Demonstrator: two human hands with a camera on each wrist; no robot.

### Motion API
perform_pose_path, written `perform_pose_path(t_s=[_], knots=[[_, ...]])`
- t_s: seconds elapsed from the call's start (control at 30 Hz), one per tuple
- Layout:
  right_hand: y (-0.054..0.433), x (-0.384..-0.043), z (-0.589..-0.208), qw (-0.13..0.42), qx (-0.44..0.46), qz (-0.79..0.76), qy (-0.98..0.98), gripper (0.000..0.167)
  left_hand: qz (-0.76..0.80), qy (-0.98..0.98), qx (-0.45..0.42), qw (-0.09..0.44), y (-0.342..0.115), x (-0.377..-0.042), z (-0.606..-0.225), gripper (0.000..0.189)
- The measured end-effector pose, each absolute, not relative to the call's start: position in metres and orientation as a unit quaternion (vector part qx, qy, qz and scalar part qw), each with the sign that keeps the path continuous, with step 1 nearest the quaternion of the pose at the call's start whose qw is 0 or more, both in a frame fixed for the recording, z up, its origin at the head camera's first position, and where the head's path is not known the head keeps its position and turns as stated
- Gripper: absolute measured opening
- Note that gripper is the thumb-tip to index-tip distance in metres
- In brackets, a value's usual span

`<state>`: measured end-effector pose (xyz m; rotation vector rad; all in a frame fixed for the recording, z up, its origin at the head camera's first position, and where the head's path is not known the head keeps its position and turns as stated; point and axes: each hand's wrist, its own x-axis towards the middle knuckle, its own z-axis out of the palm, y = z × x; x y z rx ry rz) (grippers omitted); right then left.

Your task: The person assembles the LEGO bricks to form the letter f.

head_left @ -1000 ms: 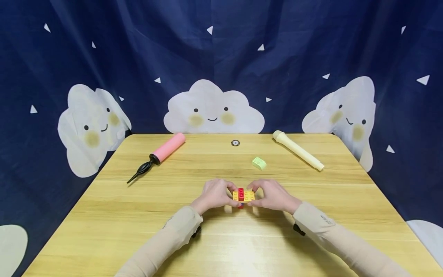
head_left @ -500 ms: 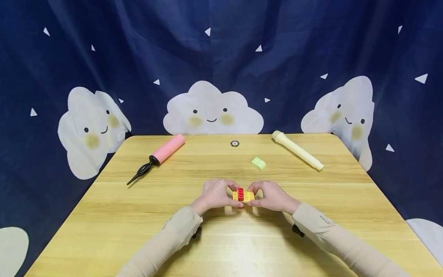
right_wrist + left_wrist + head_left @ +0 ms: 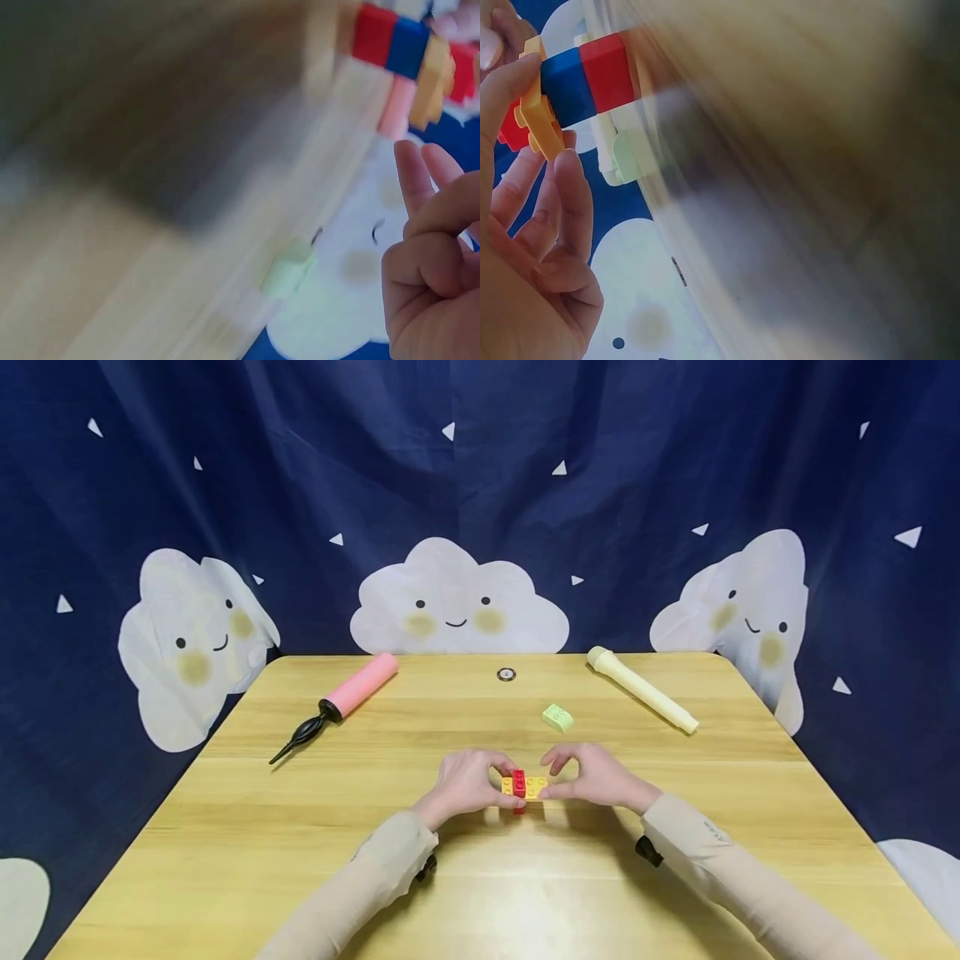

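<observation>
In the head view my left hand [image 3: 467, 787] pinches the left end of a yellow toy building brick [image 3: 537, 787], wide and flat with studs on top. A narrow red brick [image 3: 519, 782] sits across it. Under the yellow piece, the left wrist view shows a blue brick [image 3: 568, 87] and a second red brick [image 3: 607, 67] stacked in a column towards the table. My right hand [image 3: 597, 779] is at the yellow brick's right end, thumb and forefinger parted. From the right wrist, its fingers [image 3: 411, 169] appear apart from the stack.
A light green curved brick [image 3: 558, 718] lies beyond the hands. Farther back are a small round black-rimmed disc [image 3: 506, 674] and a cream toy microphone [image 3: 645, 690] on the right. A pink and black hand pump [image 3: 364, 686] lies at the left on the wooden table [image 3: 225, 835].
My right hand has loosened from the yellow brick and shifted slightly right, its forefinger lifting away. The left hand keeps holding the stack in nearly the same place.
</observation>
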<state>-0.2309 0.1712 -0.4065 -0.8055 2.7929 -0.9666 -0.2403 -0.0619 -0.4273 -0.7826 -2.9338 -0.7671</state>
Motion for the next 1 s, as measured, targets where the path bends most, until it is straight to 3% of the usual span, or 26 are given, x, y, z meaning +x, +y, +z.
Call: perform_pose_path(t_s=[0.33,0.8,1.0], knots=[[0.192,-0.271,-0.410,0.033,-0.172,-0.296,0.939,0.036,-0.246,-0.942,-0.229,-0.001,-0.066,-0.238,-0.426,0.045],[0.180,-0.318,-0.428,0.049,-0.034,-0.231,0.971,0.062,-0.261,-0.941,-0.216,-0.011,-0.061,-0.235,-0.429,0.043],[0.172,-0.322,-0.432,0.054,-0.022,-0.212,0.976,0.060,-0.265,-0.942,-0.207,-0.016,-0.060,-0.234,-0.428,0.044]])
